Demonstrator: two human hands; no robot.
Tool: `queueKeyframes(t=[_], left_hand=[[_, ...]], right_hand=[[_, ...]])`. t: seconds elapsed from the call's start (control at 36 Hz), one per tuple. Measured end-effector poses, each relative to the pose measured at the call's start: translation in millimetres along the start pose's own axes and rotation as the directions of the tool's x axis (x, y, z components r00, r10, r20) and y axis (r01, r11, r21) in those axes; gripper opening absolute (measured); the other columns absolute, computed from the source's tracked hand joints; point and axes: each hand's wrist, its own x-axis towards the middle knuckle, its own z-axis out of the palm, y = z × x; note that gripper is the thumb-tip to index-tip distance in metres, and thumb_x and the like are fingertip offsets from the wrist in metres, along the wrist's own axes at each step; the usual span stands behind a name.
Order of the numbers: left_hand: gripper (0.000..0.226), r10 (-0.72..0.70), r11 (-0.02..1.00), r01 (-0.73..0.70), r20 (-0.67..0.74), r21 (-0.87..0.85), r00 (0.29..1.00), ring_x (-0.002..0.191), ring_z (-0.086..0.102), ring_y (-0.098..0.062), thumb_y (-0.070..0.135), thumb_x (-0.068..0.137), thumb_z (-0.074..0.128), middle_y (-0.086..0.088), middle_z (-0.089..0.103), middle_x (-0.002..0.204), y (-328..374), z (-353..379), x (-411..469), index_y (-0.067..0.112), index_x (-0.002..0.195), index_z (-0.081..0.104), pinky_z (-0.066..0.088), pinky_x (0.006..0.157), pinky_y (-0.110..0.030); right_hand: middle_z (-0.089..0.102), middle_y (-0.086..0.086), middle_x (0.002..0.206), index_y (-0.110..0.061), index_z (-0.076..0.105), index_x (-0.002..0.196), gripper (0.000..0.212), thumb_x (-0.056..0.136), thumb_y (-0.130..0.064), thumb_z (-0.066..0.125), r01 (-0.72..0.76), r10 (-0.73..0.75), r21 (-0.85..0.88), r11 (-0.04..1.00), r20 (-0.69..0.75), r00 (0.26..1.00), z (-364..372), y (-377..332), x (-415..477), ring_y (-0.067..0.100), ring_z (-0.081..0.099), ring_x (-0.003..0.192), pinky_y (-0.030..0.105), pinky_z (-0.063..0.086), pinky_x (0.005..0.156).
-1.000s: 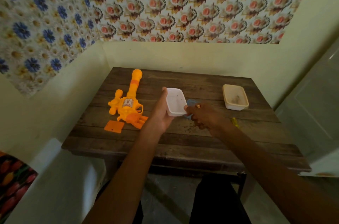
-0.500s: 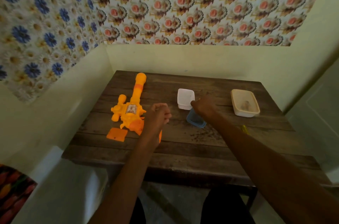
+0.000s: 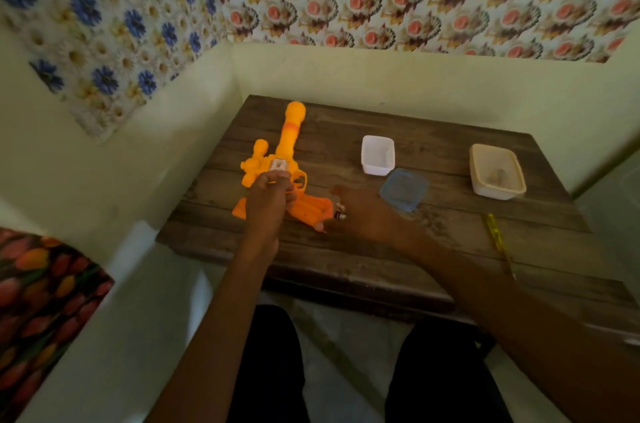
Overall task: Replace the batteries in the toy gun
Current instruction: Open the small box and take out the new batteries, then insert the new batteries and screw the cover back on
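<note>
I'm watching the table (image 3: 450,270), where the toy gun (image 3: 289,142) is lying flat at nine o'clock, barrel pointing to twelve, within reach of both hands. The left hand (image 3: 268,201) is curling over its body, likely steadying it (whether that grip is holding anything, I cannot tell). The right hand (image 3: 363,214) is pinching what looks like a small battery (image 3: 339,215) just beside the handle.

Floral wallpaper (image 3: 415,0) above a wooden table (image 3: 381,266), tulip-print cloth (image 3: 41,301) left.
</note>
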Motion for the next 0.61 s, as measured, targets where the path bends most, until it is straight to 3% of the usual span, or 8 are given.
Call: queueKeyframes(t=[0.11,0.19,0.28,0.33,0.42,0.47,0.53,0.61], left_hand=[[0.007,0.007,0.999,-0.005,-0.061,0.039,0.998,0.076,0.06,-0.015,0.017,0.095,0.053,-0.006,0.063,0.089,-11.7,-14.2,-2.3,0.015,0.099,0.059,0.048,0.063,-0.024],[0.008,-0.017,1.0,0.017,-0.061,0.002,0.998,0.075,0.059,-0.015,0.014,0.095,0.052,-0.007,0.062,0.086,-12.0,-19.3,-7.4,0.014,0.1,0.058,0.048,0.063,-0.024],[0.005,-0.026,0.999,0.027,-0.058,0.021,0.998,0.073,0.06,-0.016,0.019,0.093,0.054,-0.006,0.063,0.082,-13.4,-22.5,-12.8,0.018,0.092,0.058,0.052,0.068,-0.03],[0.008,0.051,0.987,-0.037,-0.087,0.154,0.995,0.084,0.064,-0.022,0.031,0.087,0.055,-0.006,0.066,0.091,-15.5,-24.6,-15.4,0.024,0.088,0.059,0.053,0.078,-0.037],[0.015,0.185,0.945,-0.122,-0.187,0.305,0.965,0.095,0.06,-0.022,0.026,0.086,0.061,-0.005,0.065,0.102,-17.0,-24.4,-21.8,0.017,0.099,0.06,0.048,0.084,-0.037],[0.019,0.177,0.954,-0.112,-0.224,0.277,0.958,0.095,0.061,-0.023,0.029,0.084,0.062,-0.004,0.065,0.1,-19.6,-23.2,-27.2,0.018,0.099,0.059,0.048,0.086,-0.04],[0.031,0.096,0.976,-0.054,-0.198,0.209,0.975,0.092,0.064,-0.025,0.043,0.078,0.059,-0.005,0.067,0.096,-26.6,-20.6,-30.9,0.021,0.098,0.056,0.051,0.087,-0.046],[0.029,-0.044,0.999,0.042,-0.076,-0.029,0.996,0.084,0.064,-0.021,0.043,0.089,0.056,-0.004,0.067,0.087,-29.4,-15.2,-37.8,0.015,0.095,0.058,0.052,0.09,-0.047]], right_hand=[[0.056,0.007,0.127,-0.017,0.05,0.129,0.06,0.081,-0.049,0.068,-0.042,0.042,-0.055,0.998,0.01,0.999,17.9,-9.9,4.6,0.021,0.054,0.112,0.023,0.036,0.087],[0.054,0.009,0.129,-0.013,0.047,0.13,0.059,0.085,-0.046,0.065,-0.114,0.109,-0.203,0.973,-0.036,0.993,23.8,-15.1,9.7,0.024,0.054,0.114,0.03,0.041,0.089],[0.059,0.011,0.121,-0.01,0.053,0.122,0.049,0.086,-0.041,0.064,-0.128,0.118,-0.184,0.975,-0.066,0.991,25.3,-18.9,14.8,0.024,0.057,0.107,0.033,0.044,0.085],[0.062,0.011,0.109,-0.007,0.058,0.11,0.038,0.085,-0.035,0.065,-0.128,0.122,-0.139,0.982,-0.054,0.991,20.6,-23.5,15.2,0.024,0.06,0.096,0.03,0.045,0.074],[0.06,0.008,0.094,-0.004,0.06,0.101,0.029,0.085,-0.028,0.067,-0.052,0.045,-0.073,0.996,-0.088,0.995,11.0,-26.4,13.3,0.019,0.055,0.082,0.023,0.04,0.061],[0.059,0.003,0.087,-0.008,0.062,0.094,0.026,0.083,-0.029,0.069,-0.021,0.015,-0.048,0.999,-0.125,0.992,7.7,-27.2,14.5,0.014,0.054,0.076,0.026,0.041,0.067],[0.062,0.002,0.081,-0.013,0.064,0.083,0.019,0.08,-0.031,0.071,-0.012,0.008,-0.027,1.0,-0.139,0.99,7.2,-26.1,19.4,0.01,0.054,0.067,0.023,0.04,0.064],[0.065,0.009,0.089,-0.004,0.068,0.091,0.023,0.084,-0.026,0.07,0.013,-0.015,-0.016,1.0,-0.142,0.99,1.2,-30.6,17.7,0.015,0.057,0.077,0.02,0.035,0.058]])
